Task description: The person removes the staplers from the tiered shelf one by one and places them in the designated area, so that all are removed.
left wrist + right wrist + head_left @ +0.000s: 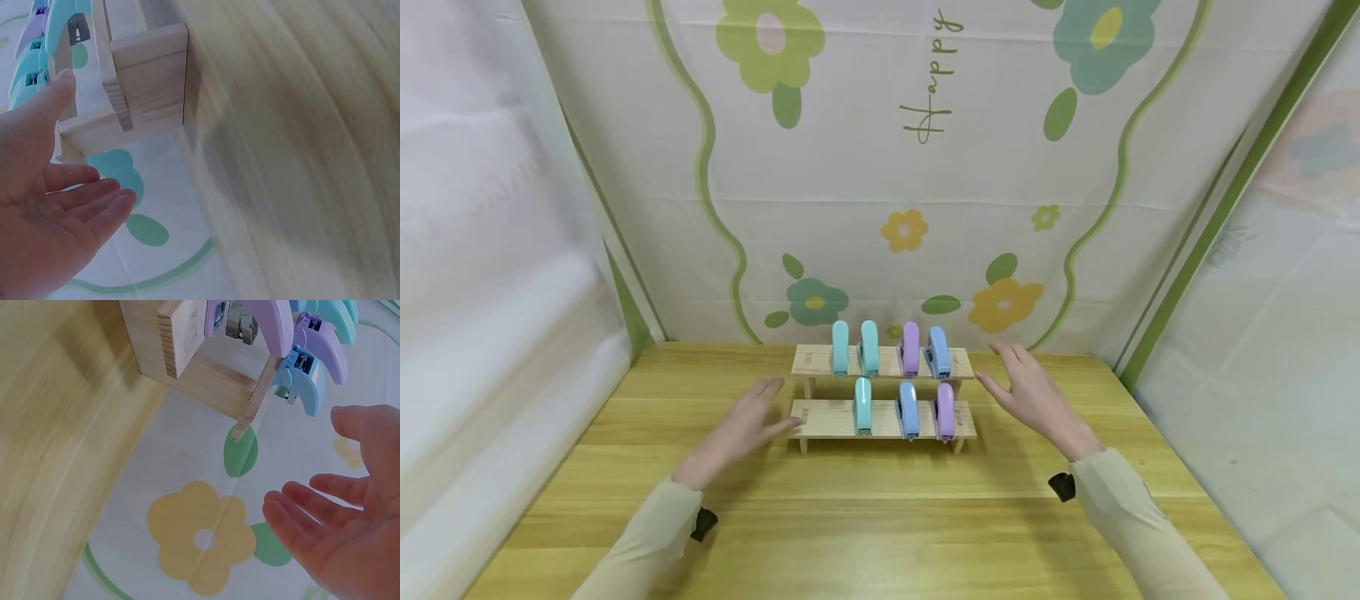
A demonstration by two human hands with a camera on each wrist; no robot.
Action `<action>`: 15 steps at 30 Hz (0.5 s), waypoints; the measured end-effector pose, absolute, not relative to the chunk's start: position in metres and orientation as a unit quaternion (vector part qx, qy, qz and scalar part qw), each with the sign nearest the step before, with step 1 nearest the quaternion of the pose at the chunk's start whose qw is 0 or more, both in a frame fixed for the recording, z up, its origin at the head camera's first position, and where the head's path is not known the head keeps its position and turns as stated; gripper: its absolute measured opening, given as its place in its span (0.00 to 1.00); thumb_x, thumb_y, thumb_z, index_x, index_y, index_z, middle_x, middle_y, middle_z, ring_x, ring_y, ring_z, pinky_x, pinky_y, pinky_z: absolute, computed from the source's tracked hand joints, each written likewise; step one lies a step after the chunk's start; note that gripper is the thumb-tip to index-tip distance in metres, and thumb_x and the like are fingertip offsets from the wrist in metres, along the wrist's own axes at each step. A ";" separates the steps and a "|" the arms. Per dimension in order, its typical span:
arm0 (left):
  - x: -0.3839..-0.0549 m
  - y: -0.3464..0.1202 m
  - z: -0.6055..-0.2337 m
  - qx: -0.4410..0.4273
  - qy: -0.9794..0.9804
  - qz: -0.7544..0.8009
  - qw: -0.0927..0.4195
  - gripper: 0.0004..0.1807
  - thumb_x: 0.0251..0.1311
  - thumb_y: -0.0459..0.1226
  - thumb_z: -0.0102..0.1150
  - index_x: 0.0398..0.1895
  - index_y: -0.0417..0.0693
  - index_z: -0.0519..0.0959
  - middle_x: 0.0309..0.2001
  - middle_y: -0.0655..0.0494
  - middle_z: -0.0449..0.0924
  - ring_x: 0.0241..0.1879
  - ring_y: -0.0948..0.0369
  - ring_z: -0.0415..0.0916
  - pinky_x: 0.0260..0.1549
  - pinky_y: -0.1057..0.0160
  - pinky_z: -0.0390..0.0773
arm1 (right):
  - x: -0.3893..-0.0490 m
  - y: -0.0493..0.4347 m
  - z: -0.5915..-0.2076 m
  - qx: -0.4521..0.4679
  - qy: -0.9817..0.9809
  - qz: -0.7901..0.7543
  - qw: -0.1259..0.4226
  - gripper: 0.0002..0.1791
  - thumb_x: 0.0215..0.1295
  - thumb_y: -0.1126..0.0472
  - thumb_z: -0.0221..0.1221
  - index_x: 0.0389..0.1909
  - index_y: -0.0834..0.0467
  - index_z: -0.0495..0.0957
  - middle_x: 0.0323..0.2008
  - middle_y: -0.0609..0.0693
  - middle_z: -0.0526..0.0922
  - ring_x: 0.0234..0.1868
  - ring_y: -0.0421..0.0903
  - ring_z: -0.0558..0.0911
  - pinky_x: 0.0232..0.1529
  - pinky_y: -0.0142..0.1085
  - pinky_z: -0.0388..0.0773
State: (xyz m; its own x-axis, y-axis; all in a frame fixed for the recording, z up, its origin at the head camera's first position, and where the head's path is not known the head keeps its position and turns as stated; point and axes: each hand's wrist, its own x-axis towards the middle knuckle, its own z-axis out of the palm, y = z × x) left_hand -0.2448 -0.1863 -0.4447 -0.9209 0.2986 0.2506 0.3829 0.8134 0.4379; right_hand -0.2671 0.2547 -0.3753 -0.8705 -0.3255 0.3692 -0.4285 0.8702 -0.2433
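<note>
Two wooden racks stand on the table with small staplers upright on them. The lower, nearer rack (827,421) carries a teal stapler (862,408), a blue one (908,411) and a purple one (945,414). On the upper, farther rack (890,362) are two teal staplers (840,350), a purple stapler (911,348) and a blue stapler (938,352). My left hand (741,429) is at the racks' left end, holding nothing, its thumb tip overlapping the lower rack's end in the head view. My right hand (1036,398), fingers extended and empty, hovers beside the right end near the upper rack.
The wood-grain table (880,517) extends in front of the racks. Behind them rises a white flower-printed cloth (850,175), with cloth walls at the left (497,250) and right (1262,350). Each wrist wears a strap with a dark piece.
</note>
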 end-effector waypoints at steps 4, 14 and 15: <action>-0.245 -0.183 -0.447 -0.181 -0.948 -0.250 0.080 0.46 0.61 0.49 0.66 0.71 0.28 0.59 0.70 0.27 0.62 0.69 0.33 0.63 0.67 0.35 0.67 | -0.268 0.252 -0.375 0.202 -0.951 0.163 0.166 0.35 0.72 0.49 0.57 0.69 0.69 0.63 0.61 0.67 0.74 0.60 0.62 0.76 0.62 0.57 0.77; -0.244 -0.176 -0.448 -0.186 -0.946 -0.254 0.079 0.46 0.60 0.50 0.66 0.71 0.27 0.60 0.69 0.28 0.63 0.68 0.34 0.63 0.66 0.36 0.69 | -0.268 0.241 -0.373 0.206 -0.948 0.189 0.155 0.34 0.71 0.51 0.59 0.68 0.69 0.64 0.58 0.66 0.77 0.58 0.61 0.78 0.58 0.55 0.80; -0.243 -0.175 -0.448 -0.187 -0.946 -0.255 0.078 0.46 0.60 0.50 0.66 0.71 0.27 0.60 0.69 0.28 0.63 0.68 0.34 0.63 0.67 0.36 0.69 | -0.268 0.240 -0.372 0.206 -0.947 0.195 0.153 0.34 0.71 0.51 0.59 0.68 0.69 0.64 0.57 0.66 0.77 0.57 0.61 0.78 0.57 0.55 0.81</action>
State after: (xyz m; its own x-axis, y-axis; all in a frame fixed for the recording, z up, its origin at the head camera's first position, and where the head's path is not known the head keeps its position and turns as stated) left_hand -0.2433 -0.1754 -0.4482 -0.9182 0.3131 0.2427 0.3926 0.8005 0.4528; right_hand -0.2683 0.2400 -0.3724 -0.8684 -0.3298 0.3702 -0.4494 0.8391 -0.3065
